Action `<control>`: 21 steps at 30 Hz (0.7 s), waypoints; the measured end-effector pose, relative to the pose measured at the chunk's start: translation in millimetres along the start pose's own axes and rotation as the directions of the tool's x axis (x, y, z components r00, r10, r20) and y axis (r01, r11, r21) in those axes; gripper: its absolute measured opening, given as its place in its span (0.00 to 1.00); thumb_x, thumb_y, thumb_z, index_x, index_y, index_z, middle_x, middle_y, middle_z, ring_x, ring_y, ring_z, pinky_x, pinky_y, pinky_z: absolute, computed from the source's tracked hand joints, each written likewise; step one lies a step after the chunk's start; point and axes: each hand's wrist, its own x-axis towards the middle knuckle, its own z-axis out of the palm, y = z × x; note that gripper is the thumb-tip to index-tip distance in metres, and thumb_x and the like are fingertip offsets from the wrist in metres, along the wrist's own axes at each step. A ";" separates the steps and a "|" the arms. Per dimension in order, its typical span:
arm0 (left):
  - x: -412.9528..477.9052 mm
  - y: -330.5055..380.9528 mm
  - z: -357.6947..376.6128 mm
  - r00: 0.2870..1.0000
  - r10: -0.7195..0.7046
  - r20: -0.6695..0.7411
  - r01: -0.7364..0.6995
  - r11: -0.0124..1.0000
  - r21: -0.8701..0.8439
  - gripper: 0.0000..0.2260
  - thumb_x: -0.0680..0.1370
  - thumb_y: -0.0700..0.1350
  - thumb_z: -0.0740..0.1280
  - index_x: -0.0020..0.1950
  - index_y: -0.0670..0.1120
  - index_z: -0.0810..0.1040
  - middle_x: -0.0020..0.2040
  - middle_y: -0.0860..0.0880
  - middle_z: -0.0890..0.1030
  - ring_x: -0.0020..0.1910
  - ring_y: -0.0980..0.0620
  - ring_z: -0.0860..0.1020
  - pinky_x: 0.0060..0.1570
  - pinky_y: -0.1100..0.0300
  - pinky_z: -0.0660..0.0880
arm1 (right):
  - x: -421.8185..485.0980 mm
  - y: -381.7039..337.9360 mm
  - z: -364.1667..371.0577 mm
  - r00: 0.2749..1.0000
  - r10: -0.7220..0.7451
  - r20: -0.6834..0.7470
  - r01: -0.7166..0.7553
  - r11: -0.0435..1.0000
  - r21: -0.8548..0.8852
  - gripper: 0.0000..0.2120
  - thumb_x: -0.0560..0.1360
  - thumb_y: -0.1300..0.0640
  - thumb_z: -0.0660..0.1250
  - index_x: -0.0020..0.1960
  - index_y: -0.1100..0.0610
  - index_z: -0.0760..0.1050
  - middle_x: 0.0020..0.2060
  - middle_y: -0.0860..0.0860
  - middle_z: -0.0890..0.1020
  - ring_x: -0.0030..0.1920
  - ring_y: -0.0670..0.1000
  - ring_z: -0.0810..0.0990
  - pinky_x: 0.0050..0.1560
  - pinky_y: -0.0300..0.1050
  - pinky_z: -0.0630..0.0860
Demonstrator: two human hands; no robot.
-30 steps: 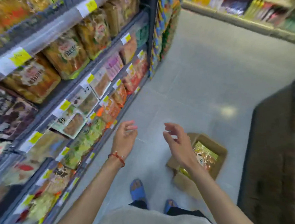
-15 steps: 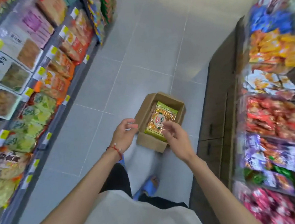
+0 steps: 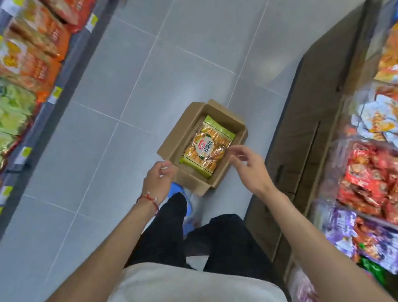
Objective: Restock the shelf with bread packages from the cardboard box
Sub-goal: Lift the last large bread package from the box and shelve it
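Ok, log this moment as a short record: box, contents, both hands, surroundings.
box: cardboard box, flaps open, on the grey tiled floor
contents: one bread package visible, lying flat inside
left: left hand empty, fingers loosely curled, at the box's near left corner
right: right hand empty, fingers relaxed, over the box's near right edge; contact with the package unclear
surroundings: left shelf and right shelf, both stocked with packets

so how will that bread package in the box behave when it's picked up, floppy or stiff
Probably soft and floppy: the bread package is a crinkled film bag and may sag if lifted by one end. Likely light for its size, being bread. The glossy film looks slippery, and squeezing could crush the contents.
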 end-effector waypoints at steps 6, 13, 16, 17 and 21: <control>85.8 -24.3 52.0 0.981 -0.188 -0.041 0.186 0.982 -0.038 0.05 0.72 0.50 0.63 0.44 0.59 0.77 0.53 0.50 0.82 0.56 0.45 0.79 0.62 0.47 0.74 | 120.6 52.7 12.5 0.983 0.113 0.146 -0.106 0.993 -0.054 0.13 0.84 0.57 0.63 0.68 0.55 0.75 0.50 0.41 0.78 0.50 0.41 0.78 0.54 0.41 0.77; 212.0 -72.1 136.9 0.920 -0.380 -0.099 0.353 0.911 -0.213 0.04 0.78 0.43 0.66 0.48 0.52 0.76 0.48 0.48 0.79 0.47 0.48 0.76 0.48 0.57 0.72 | 263.9 148.3 42.3 0.944 0.199 0.264 -0.157 0.973 -0.170 0.13 0.84 0.57 0.63 0.68 0.56 0.76 0.54 0.45 0.80 0.55 0.45 0.79 0.57 0.39 0.76; 271.3 -101.4 173.5 0.887 -0.449 -0.109 0.408 0.872 -0.271 0.03 0.73 0.51 0.69 0.43 0.53 0.77 0.49 0.50 0.81 0.54 0.46 0.79 0.59 0.50 0.75 | 328.2 197.9 60.5 0.932 0.232 0.279 -0.167 0.957 -0.239 0.11 0.84 0.57 0.64 0.65 0.56 0.77 0.54 0.47 0.82 0.56 0.48 0.80 0.55 0.39 0.75; 292.2 -113.8 185.6 0.868 -0.480 -0.125 0.431 0.855 -0.289 0.08 0.68 0.54 0.69 0.43 0.53 0.77 0.53 0.49 0.82 0.57 0.45 0.79 0.62 0.48 0.75 | 348.9 212.8 66.7 0.932 0.226 0.283 -0.154 0.954 -0.256 0.11 0.84 0.56 0.64 0.65 0.55 0.77 0.57 0.48 0.81 0.58 0.49 0.79 0.57 0.41 0.75; 375.6 -171.5 234.2 0.817 -0.551 -0.168 0.471 0.808 -0.355 0.32 0.61 0.61 0.71 0.58 0.43 0.80 0.58 0.41 0.81 0.58 0.40 0.79 0.59 0.48 0.77 | 431.7 273.5 92.6 0.946 0.198 0.257 -0.108 0.939 -0.326 0.16 0.82 0.56 0.66 0.69 0.56 0.75 0.59 0.50 0.79 0.52 0.50 0.81 0.52 0.38 0.80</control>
